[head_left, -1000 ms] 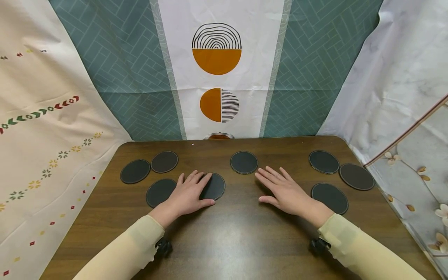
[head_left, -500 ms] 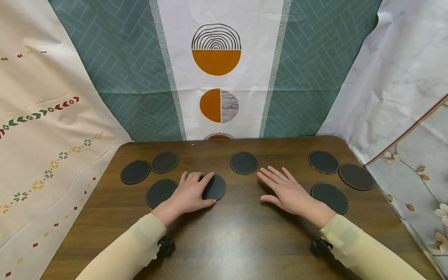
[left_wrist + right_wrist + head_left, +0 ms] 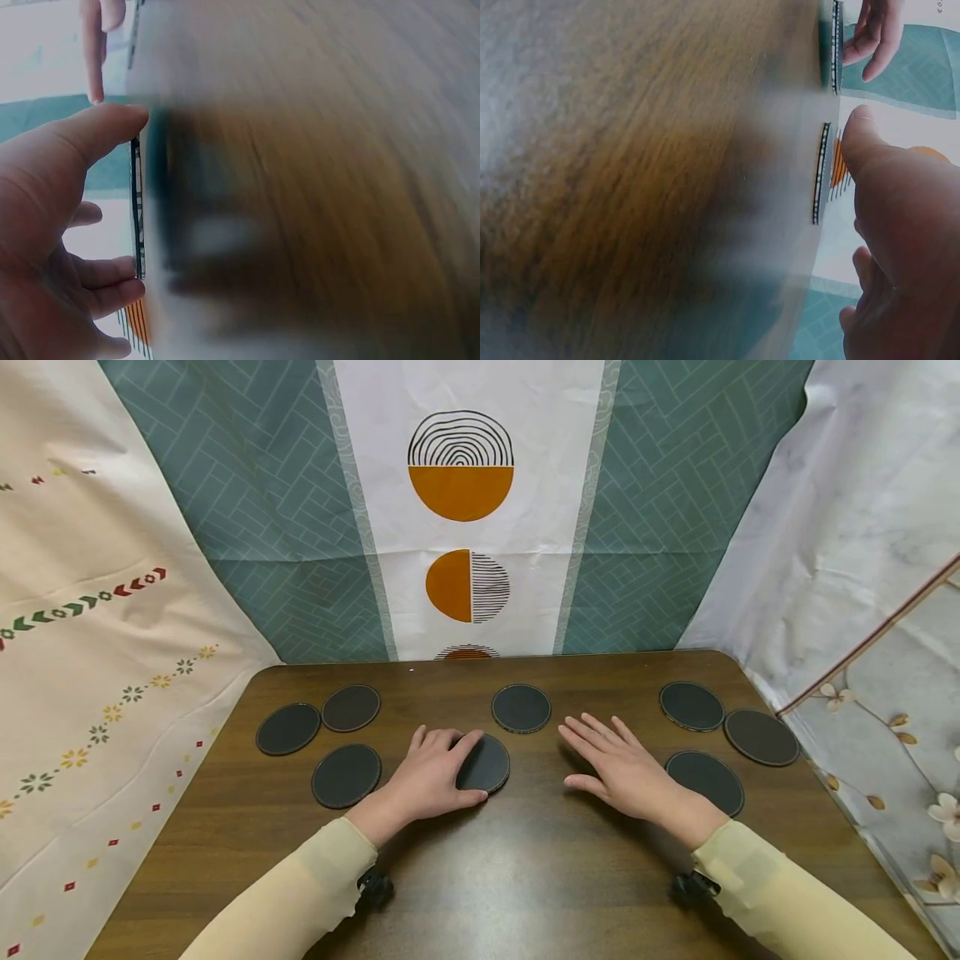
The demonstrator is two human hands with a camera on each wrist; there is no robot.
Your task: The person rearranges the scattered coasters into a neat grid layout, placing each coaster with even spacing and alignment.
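Note:
A black round coaster (image 3: 484, 764) with a stitched edge lies flat on the brown table (image 3: 517, 877), left of centre. My left hand (image 3: 431, 777) grips it from the left side, thumb on the near edge and index finger on the far edge. The left wrist view shows that coaster (image 3: 138, 210) edge-on beside the thumb and fingers. To the right, my right hand (image 3: 626, 772) holds nothing, its fingers stretched out low over the table. Another black coaster (image 3: 522, 708) lies farther back, between the two hands; the right wrist view shows this coaster (image 3: 822, 172) edge-on.
Three dark coasters lie in a group at left, one of them a black coaster (image 3: 347, 776) near my left forearm. A second group of three, including a brownish coaster (image 3: 762, 737), lies at right. A patterned cloth (image 3: 465, 527) hangs behind the table.
My left hand has slid the coaster to the right across the table, uncovering more of the left group's near coaster. My right hand has shifted slightly right.

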